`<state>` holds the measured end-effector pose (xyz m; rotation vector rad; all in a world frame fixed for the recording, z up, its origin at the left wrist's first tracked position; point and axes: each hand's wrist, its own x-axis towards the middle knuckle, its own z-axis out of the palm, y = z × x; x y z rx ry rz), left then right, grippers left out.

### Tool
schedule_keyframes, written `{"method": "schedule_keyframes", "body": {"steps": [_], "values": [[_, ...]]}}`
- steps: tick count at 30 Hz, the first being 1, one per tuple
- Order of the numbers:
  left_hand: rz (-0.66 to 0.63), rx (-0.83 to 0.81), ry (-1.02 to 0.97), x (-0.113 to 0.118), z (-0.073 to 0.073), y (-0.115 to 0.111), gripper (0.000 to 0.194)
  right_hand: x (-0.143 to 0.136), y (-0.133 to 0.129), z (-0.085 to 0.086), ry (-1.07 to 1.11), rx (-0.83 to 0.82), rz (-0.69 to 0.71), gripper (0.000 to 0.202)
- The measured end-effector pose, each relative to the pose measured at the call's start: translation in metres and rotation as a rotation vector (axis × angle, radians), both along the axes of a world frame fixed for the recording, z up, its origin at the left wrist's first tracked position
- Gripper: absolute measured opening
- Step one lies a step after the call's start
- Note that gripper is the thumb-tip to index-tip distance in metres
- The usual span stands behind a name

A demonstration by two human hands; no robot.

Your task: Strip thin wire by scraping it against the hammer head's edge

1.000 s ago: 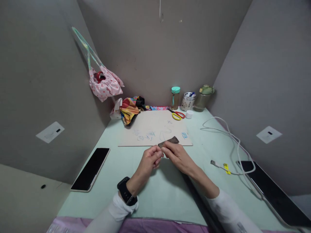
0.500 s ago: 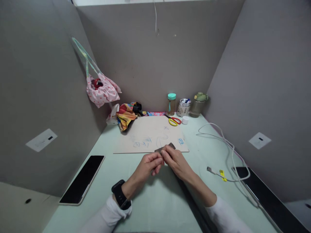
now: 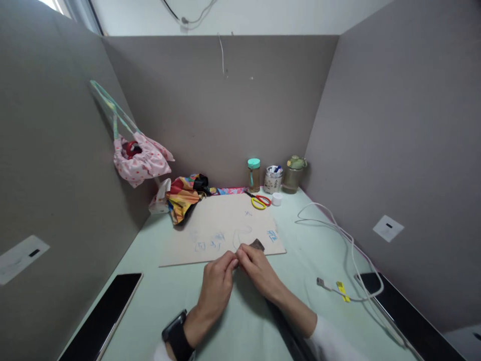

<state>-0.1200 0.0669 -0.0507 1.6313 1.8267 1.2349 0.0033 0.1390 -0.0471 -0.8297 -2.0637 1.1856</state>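
A dark, flat strap (image 3: 257, 244) is between my hands, its end poking out past the right fingers. A long black band (image 3: 287, 331) runs from under my right forearm toward the bottom edge; whether it joins the strap is hidden. My right hand (image 3: 259, 271) is closed on the strap, thumb and index finger pinching it. My left hand (image 3: 217, 281), with a black watch on the wrist, is closed too, its fingertips meeting the right ones at the strap. Beyond both hands lies a pale board (image 3: 210, 215) with blue marks.
A phone (image 3: 108, 311) lies on the left, another dark device (image 3: 406, 316) on the right by a white cable (image 3: 351, 250). Scissors (image 3: 259, 201), a cup of pens (image 3: 273, 180), bottles (image 3: 294, 175) and a colourful cloth bundle (image 3: 184, 198) are at the back. A pink bag (image 3: 145, 160) hangs left.
The view has tilted up and shifted right. My left hand has turned back-up and closed its fingers near the right hand's. Less of the strap shows.
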Motion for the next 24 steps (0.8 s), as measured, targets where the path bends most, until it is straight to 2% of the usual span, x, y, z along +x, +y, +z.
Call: {"method": "schedule_keyframes", "body": {"steps": [4, 8, 15, 18, 24], "values": [[-0.055, -0.025, -0.109, -0.005, -0.006, 0.003, 0.033, -0.002, 0.000, -0.009, 0.061, 0.013, -0.005, 0.037], [-0.083, -0.004, -0.176, -0.008, -0.015, 0.002, 0.035, -0.002, -0.003, -0.010, 0.078, 0.010, 0.016, 0.039], [0.066, 0.057, -0.215, 0.001, -0.040, 0.001, 0.036, -0.011, -0.007, -0.015, 0.064, -0.022, -0.043, 0.039], [0.106, 0.103, -0.182, 0.003, -0.042, 0.001, 0.035, -0.012, -0.007, -0.015, 0.061, -0.029, -0.049, 0.038], [0.060, 0.108, -0.196, 0.002, -0.039, 0.001, 0.035, -0.009, -0.007, -0.014, 0.068, -0.056, -0.042, 0.041]]}}
